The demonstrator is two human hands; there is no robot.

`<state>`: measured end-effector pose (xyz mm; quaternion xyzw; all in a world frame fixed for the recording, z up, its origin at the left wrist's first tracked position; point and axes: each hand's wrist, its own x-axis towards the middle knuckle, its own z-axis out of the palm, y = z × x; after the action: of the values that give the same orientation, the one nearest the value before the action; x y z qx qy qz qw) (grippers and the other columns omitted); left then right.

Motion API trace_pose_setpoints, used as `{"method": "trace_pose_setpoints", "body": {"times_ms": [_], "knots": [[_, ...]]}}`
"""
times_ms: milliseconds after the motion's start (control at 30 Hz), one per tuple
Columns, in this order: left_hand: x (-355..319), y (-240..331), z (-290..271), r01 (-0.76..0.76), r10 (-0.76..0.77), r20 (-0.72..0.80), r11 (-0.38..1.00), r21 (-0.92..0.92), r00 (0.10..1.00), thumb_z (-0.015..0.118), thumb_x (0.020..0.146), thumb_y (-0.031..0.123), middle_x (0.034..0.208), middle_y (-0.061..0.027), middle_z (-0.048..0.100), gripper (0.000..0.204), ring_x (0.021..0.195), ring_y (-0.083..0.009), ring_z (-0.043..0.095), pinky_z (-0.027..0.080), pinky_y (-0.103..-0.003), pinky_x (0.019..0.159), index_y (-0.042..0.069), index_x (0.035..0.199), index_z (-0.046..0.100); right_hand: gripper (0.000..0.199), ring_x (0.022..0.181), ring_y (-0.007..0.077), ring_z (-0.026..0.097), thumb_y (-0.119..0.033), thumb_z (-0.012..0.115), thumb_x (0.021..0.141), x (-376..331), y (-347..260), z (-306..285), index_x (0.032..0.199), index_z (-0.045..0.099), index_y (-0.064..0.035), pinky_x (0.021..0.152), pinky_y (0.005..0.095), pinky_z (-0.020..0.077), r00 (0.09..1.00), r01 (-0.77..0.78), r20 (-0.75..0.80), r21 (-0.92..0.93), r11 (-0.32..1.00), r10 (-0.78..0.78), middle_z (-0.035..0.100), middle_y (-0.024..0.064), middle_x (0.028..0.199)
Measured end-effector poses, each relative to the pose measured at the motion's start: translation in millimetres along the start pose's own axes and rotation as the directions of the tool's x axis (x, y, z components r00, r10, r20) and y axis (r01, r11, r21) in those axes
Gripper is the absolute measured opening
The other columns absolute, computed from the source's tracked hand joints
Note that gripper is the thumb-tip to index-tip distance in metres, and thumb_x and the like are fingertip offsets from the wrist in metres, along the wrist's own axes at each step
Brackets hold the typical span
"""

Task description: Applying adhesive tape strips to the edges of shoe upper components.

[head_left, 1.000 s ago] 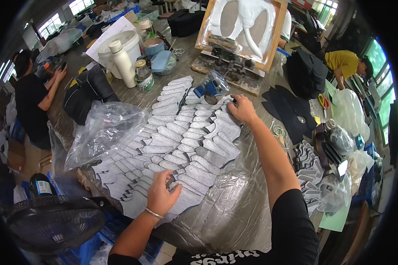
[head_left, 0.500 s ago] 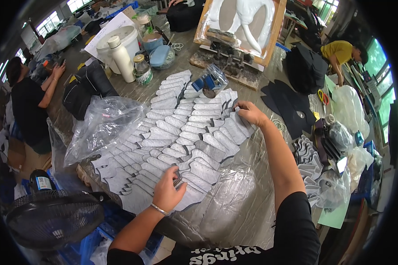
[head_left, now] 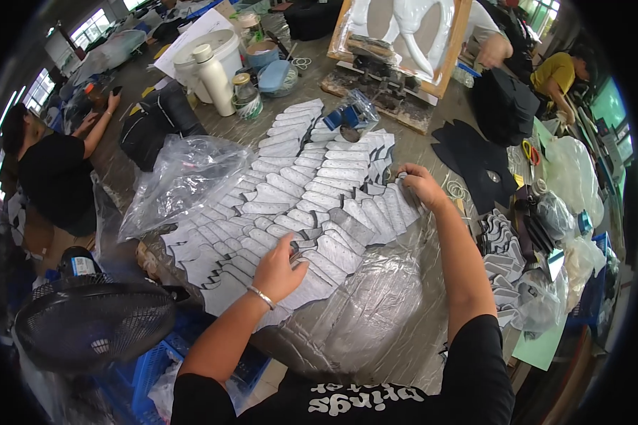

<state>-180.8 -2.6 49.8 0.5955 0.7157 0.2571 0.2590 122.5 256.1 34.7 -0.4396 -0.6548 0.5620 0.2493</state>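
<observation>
- Head view: grey cut-out pieces (head_left: 298, 205) lie in overlapping rows on the table (head_left: 376, 319).
- Left hand (head_left: 280, 269) presses flat on them, gripping nothing.
- Right hand (head_left: 420, 185) pinches one piece's edge.
- They look thin, light and bendy; lift by an edge.

Premises: a small production workshop. A long counter (head_left: 404, 340) covered in plastic sheeting carries rows of identical grey cut pieces (head_left: 298, 205). A wooden-framed printing screen (head_left: 404, 35) stands at the far end; stacked black cut parts (head_left: 475, 159) lie to the right. Other workers occupy the far right and left; a floor fan (head_left: 92, 326) stands near left
</observation>
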Motion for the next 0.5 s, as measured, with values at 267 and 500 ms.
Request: {"method": "trace_pose_setpoints", "body": {"times_ms": [267, 500], "knots": [[0, 7, 8, 0.007, -0.005, 0.069, 1.000, -0.029, 0.998, 0.070, 0.079, 0.024, 0.100, -0.0196, 0.068, 0.052, 0.092, -0.0339, 0.066, 0.052, -0.043, 0.080, 0.002, 0.123, 0.055, 0.034, 0.084, 0.0132, 0.055, -0.012, 0.052, 0.076, -5, 1, 24, 0.104, 0.067, -0.0006, 0.080, 0.0229, 0.0430, 0.992, 0.107, 0.084, -0.156, 0.982, -0.095, 0.064, 0.0027, 0.090], [2, 10, 12, -0.054, 0.053, 0.019, 0.996, 0.071, 0.998, 0.068, 0.080, 0.019, 0.101, -0.0172, 0.068, 0.048, 0.087, -0.0352, 0.066, 0.052, -0.044, 0.074, 0.004, 0.123, 0.054, 0.033, 0.081, 0.0136, 0.055, -0.008, 0.050, 0.067, -21, -1, 10, 0.091, 0.068, 0.0040, 0.076, 0.0238, 0.0431, 0.981, -0.024, 0.193, 0.074, 0.997, 0.009, 0.067, 0.0046, 0.088]]}}
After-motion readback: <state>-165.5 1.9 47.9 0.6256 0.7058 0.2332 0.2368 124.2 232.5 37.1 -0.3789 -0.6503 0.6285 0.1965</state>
